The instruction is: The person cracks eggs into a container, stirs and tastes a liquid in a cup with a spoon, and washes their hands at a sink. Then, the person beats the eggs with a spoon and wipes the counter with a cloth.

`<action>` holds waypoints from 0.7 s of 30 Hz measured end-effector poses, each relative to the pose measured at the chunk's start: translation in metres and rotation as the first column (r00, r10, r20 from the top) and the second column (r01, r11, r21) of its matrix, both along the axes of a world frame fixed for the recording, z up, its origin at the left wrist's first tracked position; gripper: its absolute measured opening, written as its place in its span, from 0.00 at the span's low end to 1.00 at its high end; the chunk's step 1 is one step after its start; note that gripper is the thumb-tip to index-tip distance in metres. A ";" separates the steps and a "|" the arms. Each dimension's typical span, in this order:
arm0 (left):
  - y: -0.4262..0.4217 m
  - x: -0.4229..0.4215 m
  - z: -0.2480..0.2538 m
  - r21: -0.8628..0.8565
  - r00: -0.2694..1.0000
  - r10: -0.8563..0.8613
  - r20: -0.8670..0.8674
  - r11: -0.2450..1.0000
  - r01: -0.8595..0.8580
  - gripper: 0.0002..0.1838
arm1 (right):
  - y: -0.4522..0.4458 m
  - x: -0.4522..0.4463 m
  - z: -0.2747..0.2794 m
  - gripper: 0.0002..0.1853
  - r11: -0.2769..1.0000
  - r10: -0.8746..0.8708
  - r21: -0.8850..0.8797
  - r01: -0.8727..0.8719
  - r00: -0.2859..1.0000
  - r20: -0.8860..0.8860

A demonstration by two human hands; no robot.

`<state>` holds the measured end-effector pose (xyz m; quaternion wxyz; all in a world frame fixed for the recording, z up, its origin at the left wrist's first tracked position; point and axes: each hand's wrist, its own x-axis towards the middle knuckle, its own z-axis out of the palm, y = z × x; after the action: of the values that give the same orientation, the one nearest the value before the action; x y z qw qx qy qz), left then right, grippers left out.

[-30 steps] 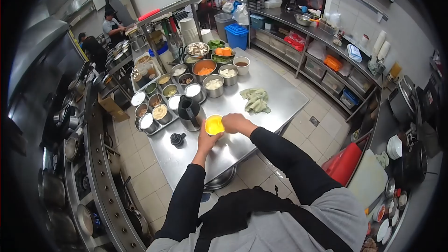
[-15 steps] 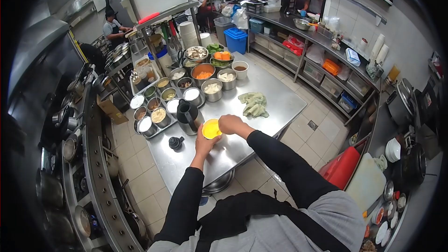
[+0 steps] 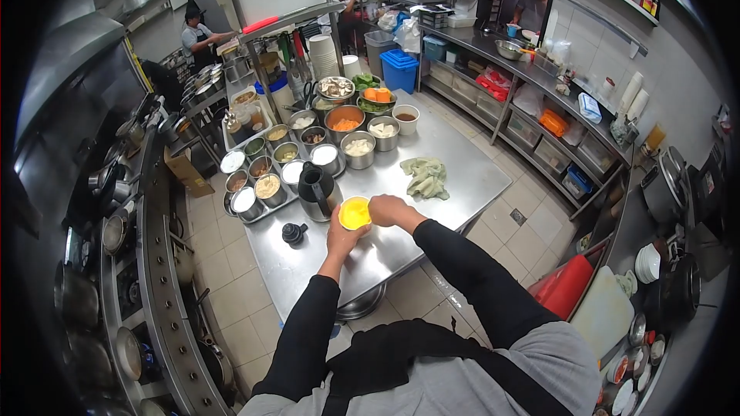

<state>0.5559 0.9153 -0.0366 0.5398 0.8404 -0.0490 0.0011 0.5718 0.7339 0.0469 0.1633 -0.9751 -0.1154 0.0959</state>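
My left hand (image 3: 341,235) is wrapped round a small white bowl (image 3: 355,226) with bright yellow liquid (image 3: 354,213) in it, held over the steel table's front part. At the bowl's right rim is my right hand (image 3: 391,212), a closed fist; whatever it grips is hidden by the fingers. Just behind the bowl stands a steel and black vacuum jug (image 3: 321,202) with its top open. A black stopper (image 3: 293,234) sits on the table to the left of it. A crumpled pale green cloth (image 3: 424,178) lies to the right, beyond my right hand.
Several steel pots of ingredients crowd the far left of the steel table (image 3: 470,166), among them a pot of shredded orange food (image 3: 344,119). A white tub of brown liquid (image 3: 405,117) stands behind. Stoves (image 3: 154,277) line the left. A co-worker (image 3: 199,37) stands at the back left.
The camera view has shifted slightly, so the scene sits a little lower and to the right. Both hands stay at the bowl; the right fist has moved very little.
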 end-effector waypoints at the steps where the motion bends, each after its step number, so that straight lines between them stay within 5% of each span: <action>1: 0.000 -0.001 0.001 0.003 1.000 0.001 -0.013 1.000 -0.001 0.59 | 0.000 0.000 -0.002 0.13 0.997 0.080 0.009 -0.080 0.996 -0.041; 4: 0.000 -0.002 -0.001 -0.053 1.000 -0.012 0.026 0.999 0.013 0.59 | -0.001 -0.003 0.002 0.12 0.989 -0.142 -0.021 0.145 0.985 0.099; 8: 0.001 0.000 -0.006 -0.016 1.000 -0.007 0.030 1.000 0.008 0.59 | 0.000 0.001 -0.005 0.12 0.990 0.121 -0.071 -0.120 0.993 0.013; 9: 0.000 -0.001 -0.004 -0.031 0.999 -0.012 0.030 0.999 0.013 0.59 | -0.002 0.001 -0.004 0.13 0.997 -0.066 -0.024 0.068 0.995 0.068; 13: -0.001 -0.003 0.001 -0.024 1.000 -0.001 0.020 1.000 0.001 0.59 | 0.000 -0.003 -0.007 0.14 0.992 0.102 -0.070 -0.103 0.995 -0.018; 16: 0.000 -0.003 0.003 0.008 1.000 -0.007 0.028 1.000 0.007 0.59 | -0.003 0.005 -0.009 0.14 0.989 -0.141 -0.029 0.144 0.985 0.097; 20: 0.000 -0.002 0.001 0.029 1.000 0.013 0.003 0.999 -0.013 0.58 | -0.005 0.010 -0.009 0.13 0.998 0.054 -0.023 -0.054 0.999 0.002; 21: 0.000 -0.001 0.000 0.022 1.000 0.011 0.008 1.000 -0.012 0.59 | -0.003 0.010 -0.007 0.13 0.993 -0.105 -0.038 0.108 0.993 0.059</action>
<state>0.5549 0.9151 -0.0363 0.5304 0.8465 -0.0463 0.0070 0.5822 0.7306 0.0396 0.1449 -0.9853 -0.0659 0.0613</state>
